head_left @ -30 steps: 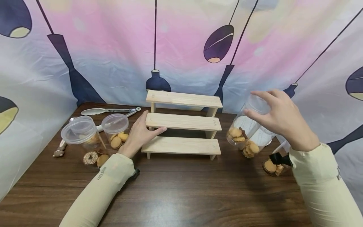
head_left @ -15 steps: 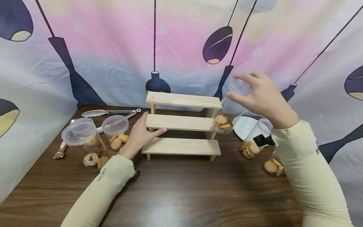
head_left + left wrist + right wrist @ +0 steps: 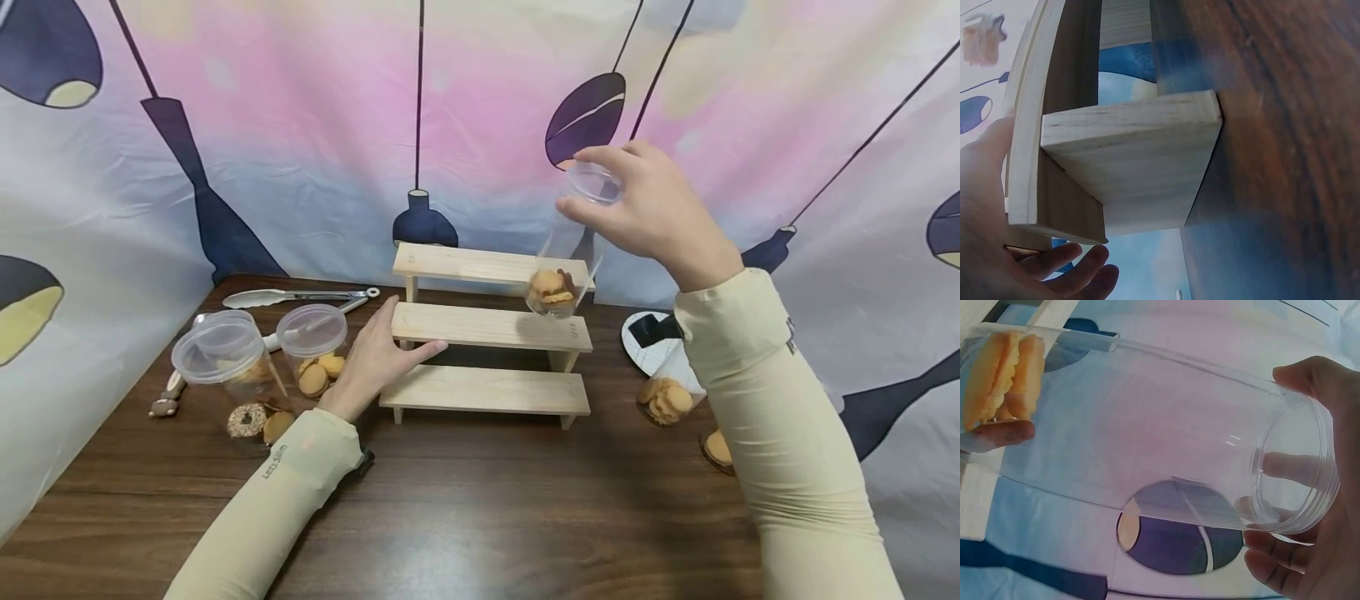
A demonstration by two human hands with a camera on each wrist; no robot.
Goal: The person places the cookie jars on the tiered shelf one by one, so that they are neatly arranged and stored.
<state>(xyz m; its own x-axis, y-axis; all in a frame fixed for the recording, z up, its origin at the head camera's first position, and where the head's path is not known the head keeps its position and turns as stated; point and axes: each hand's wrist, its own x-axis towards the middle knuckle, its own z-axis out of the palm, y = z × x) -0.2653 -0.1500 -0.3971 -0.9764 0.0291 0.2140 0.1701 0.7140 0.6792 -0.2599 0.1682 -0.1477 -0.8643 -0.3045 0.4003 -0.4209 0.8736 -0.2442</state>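
My right hand [image 3: 648,208] grips a tall clear plastic jar [image 3: 558,250] around its lidded top. Several cookies [image 3: 1007,378] lie at the bottom of the jar, seen in the right wrist view. In the head view the jar hangs over the right end of a three-step wooden stand [image 3: 487,325], slightly tilted; whether its base touches wood cannot be told. My left hand [image 3: 372,358] holds the left end of the middle step. Its thumb lies along the step's upper side, and the left wrist view shows the curled fingers [image 3: 1088,269] at the board's end.
Two lidded jars of cookies [image 3: 225,350] [image 3: 312,346] stand left of the stand. Tongs [image 3: 300,296] lie behind them, with a brown-ended utensil [image 3: 165,404] at far left. On the right are another cookie jar [image 3: 666,400], a partly hidden one [image 3: 717,450] and a white gridded plate [image 3: 636,350].
My right hand has lifted the jar and carried it leftward, from beside the other right-hand jars to over the stand's right end. The left hand has stayed on the middle step.
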